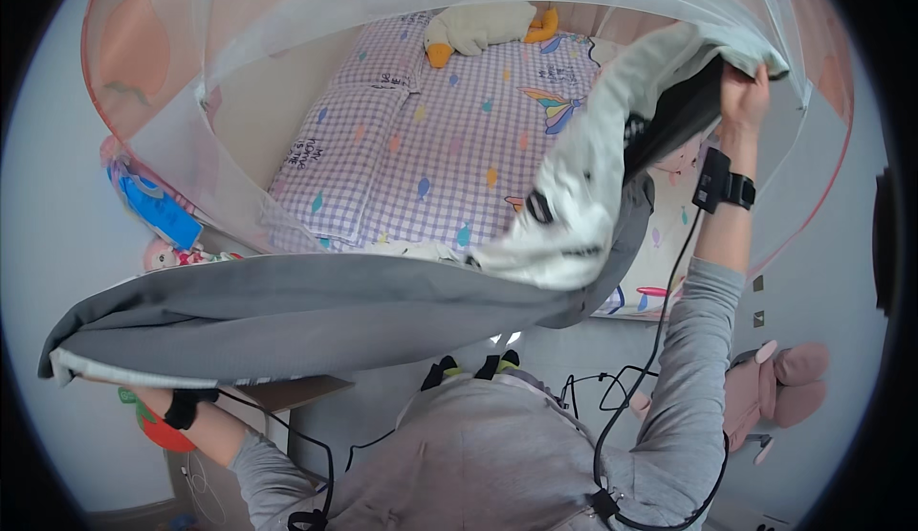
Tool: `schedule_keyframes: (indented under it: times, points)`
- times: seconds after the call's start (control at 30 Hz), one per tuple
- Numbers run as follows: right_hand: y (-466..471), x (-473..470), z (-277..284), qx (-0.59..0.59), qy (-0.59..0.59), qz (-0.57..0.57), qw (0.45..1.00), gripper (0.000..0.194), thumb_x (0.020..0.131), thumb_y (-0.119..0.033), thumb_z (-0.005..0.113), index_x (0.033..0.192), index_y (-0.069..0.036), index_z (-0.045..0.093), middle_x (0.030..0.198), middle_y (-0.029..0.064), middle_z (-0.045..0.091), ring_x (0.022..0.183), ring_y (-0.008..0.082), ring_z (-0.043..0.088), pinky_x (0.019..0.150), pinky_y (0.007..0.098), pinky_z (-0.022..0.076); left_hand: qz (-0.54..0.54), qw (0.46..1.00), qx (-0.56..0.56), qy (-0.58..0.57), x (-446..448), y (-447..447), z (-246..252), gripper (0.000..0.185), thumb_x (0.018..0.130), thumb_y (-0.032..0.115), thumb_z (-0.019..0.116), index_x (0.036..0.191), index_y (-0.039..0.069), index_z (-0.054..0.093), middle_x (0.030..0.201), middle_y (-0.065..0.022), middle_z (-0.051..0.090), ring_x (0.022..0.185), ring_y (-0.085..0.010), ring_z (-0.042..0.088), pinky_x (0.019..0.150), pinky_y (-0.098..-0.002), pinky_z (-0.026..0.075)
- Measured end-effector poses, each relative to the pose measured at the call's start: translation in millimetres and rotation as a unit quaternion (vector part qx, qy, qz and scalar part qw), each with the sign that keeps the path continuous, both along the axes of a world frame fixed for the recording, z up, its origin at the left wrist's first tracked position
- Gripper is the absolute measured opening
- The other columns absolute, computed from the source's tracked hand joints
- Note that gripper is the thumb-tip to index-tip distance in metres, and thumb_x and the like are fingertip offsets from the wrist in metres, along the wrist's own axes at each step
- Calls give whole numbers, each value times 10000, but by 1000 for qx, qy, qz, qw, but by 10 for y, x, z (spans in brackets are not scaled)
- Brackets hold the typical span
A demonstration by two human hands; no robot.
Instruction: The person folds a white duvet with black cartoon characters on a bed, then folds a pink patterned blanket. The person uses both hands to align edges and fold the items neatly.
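Note:
A large blanket-like cloth [308, 316], grey on one face and white with dark printed marks on the other, spans the air between my two hands. My right hand [746, 97] is raised at the far right, its fingers closed on a corner of the cloth. Low on the left, the cloth's pale edge covers most of my left hand [140, 395], which holds up that end; its fingers are hidden. Beyond the cloth, a bed with a purple checked sheet [459, 143] shows fish and bow prints. The white folds near my right arm are blurred.
A white plush goose [480, 29] lies at the bed's far side, by a checked pillow [344, 165]. A sheer mosquito net [237, 64] arches over the bed. A blue packet [158, 204] hangs left. A pink chair [767, 387] stands right. Black cables [645, 359] run from my wrist straps.

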State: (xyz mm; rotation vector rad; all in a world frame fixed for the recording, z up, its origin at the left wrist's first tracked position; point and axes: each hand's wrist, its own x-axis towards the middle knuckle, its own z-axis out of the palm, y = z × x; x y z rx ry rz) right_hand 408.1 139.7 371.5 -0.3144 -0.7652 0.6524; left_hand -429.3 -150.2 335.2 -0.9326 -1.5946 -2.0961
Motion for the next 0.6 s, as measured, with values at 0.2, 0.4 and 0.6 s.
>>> schedule_keyframes:
  times: [0.2, 0.4, 0.6]
  points:
    - [-490, 460, -1067, -151, 37, -13, 988, 378, 994, -212, 323, 1287, 18, 390, 1330, 152, 440, 1225, 284, 430, 1056, 445, 341, -20, 999, -36, -21, -43, -50, -216, 344, 932, 251, 529, 1146, -16, 498, 1122, -115, 556, 972, -186, 543, 856, -310, 450]
    - [-1638, 2241, -2512, -243, 96, -164, 951, 412, 962, -287, 339, 1201, 12, 492, 1196, 163, 566, 1097, 298, 551, 999, 437, 414, 104, 987, -124, 16, 594, 268, -691, 343, 963, 230, 486, 1204, -11, 457, 1200, -142, 531, 1065, -215, 531, 930, -323, 413]
    - [-2469, 2158, -2201, -340, 121, -245, 900, 398, 958, -282, 342, 1196, -8, 507, 1183, 126, 586, 1072, 278, 567, 931, 420, 460, 5, 994, -85, -64, 99, 5, -393, 352, 958, 256, 488, 1189, -10, 471, 1171, -150, 545, 988, -222, 578, 862, -327, 492]
